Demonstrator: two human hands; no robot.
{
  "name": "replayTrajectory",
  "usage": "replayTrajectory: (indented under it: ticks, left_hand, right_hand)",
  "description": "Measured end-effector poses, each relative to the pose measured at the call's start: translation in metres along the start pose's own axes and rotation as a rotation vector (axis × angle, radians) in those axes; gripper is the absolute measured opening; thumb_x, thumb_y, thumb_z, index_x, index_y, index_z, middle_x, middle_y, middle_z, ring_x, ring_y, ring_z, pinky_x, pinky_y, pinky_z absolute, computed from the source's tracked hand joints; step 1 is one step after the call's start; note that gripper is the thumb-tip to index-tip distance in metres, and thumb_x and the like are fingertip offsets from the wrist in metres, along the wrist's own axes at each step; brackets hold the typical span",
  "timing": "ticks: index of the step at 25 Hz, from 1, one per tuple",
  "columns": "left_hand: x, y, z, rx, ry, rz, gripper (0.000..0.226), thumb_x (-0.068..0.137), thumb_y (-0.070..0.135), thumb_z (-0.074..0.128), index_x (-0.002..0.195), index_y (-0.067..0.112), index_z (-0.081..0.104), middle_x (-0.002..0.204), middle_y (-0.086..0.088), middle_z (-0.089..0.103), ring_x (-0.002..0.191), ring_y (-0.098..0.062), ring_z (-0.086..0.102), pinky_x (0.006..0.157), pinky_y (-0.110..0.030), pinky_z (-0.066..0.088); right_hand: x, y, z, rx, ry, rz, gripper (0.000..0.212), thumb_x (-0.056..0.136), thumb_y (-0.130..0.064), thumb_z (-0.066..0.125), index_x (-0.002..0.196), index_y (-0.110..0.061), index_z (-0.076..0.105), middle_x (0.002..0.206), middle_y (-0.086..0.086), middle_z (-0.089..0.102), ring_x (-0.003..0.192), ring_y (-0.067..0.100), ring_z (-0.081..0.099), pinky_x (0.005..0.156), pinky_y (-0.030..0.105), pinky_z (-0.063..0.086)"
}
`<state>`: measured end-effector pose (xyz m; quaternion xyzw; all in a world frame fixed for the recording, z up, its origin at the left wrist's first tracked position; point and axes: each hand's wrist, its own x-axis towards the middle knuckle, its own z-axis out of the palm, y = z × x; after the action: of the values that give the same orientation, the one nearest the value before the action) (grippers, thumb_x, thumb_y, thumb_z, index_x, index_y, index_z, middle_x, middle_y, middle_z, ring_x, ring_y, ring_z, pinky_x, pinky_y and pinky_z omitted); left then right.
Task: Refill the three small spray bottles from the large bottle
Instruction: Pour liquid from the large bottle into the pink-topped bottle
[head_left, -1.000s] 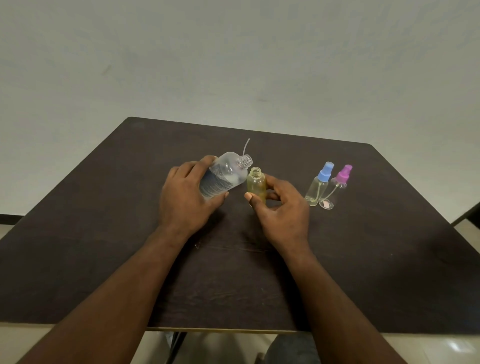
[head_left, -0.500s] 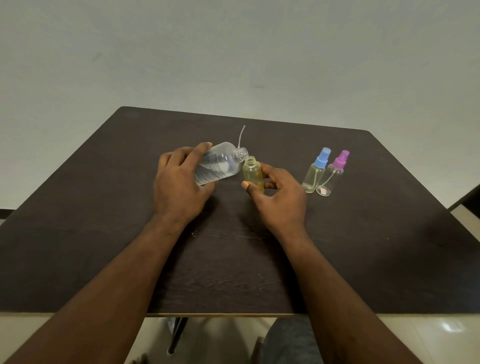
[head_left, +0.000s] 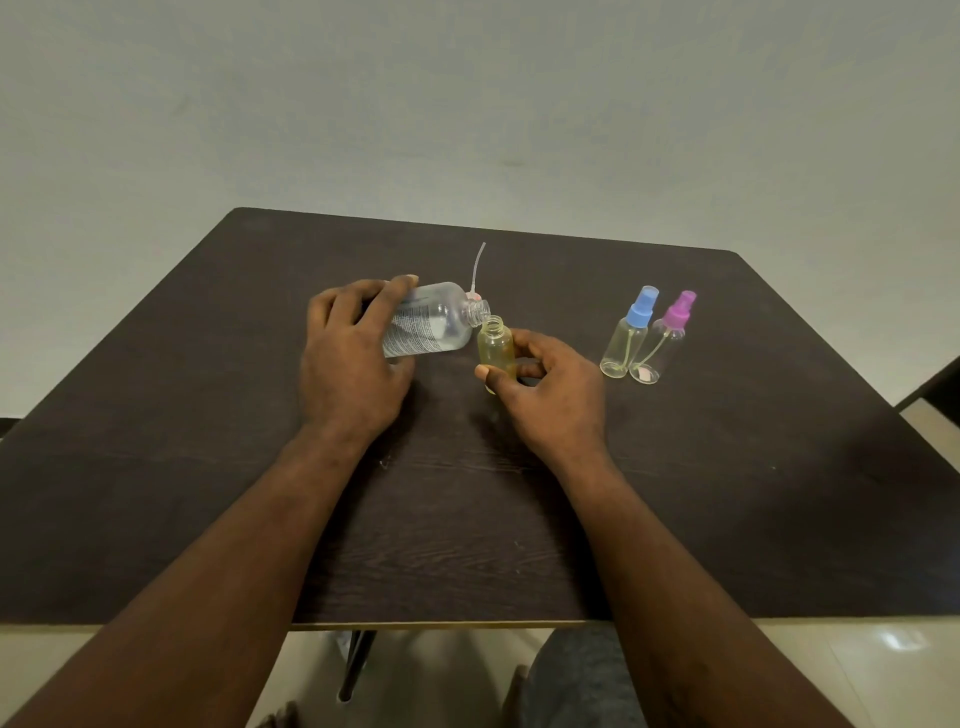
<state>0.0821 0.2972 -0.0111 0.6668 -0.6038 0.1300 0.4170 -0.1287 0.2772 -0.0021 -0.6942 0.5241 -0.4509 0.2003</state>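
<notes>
Head camera looks down on a dark brown wooden table (head_left: 208, 467). Midway between its side edges, nearer the far edge, the left hand (head_left: 348, 358) curls its fingers round a large clear plastic bottle (head_left: 436, 325), tipped sideways with its open neck at the mouth of a small uncapped yellowish bottle (head_left: 496, 345). The right hand (head_left: 556, 389) pinches this upright between thumb and fingers. Toward the right edge stand a blue-capped small clear spray bottle (head_left: 626, 338) and a purple-capped one (head_left: 665, 338), side by side. A thin white dip tube (head_left: 478, 265) shows behind the large bottle's neck.
</notes>
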Motion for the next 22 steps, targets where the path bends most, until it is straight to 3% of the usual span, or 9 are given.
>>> replayTrajectory:
  ticks: [4, 22]
  left_hand:
    - [-0.0007, 0.0011, -0.0007, -0.004, 0.007, 0.004, 0.08, 0.074, 0.009, 0.078, 0.148, 0.033, 0.056, 0.136, 0.003, 0.058, 0.127, -0.03, 0.046, 0.084, -0.038, 0.053]
    - [0.0021, 0.0021, -0.0019, 0.046, 0.049, 0.054, 0.083, 0.074, 0.004, 0.078, 0.15, 0.029, 0.054, 0.142, -0.001, 0.056, 0.133, -0.033, 0.044, 0.086, -0.044, 0.057]
  right_hand:
    - [0.0, 0.0003, -0.0009, 0.004, -0.011, 0.008, 0.051, 0.082, -0.039, 0.088, 0.129, -0.029, 0.072, 0.117, -0.013, 0.075, 0.096, -0.001, 0.071, 0.085, 0.028, 0.063]
    - [0.0013, 0.0033, 0.001, 0.05, -0.047, 0.033, 0.051, 0.082, -0.037, 0.088, 0.129, -0.027, 0.072, 0.116, -0.012, 0.076, 0.099, 0.0, 0.073, 0.086, 0.031, 0.064]
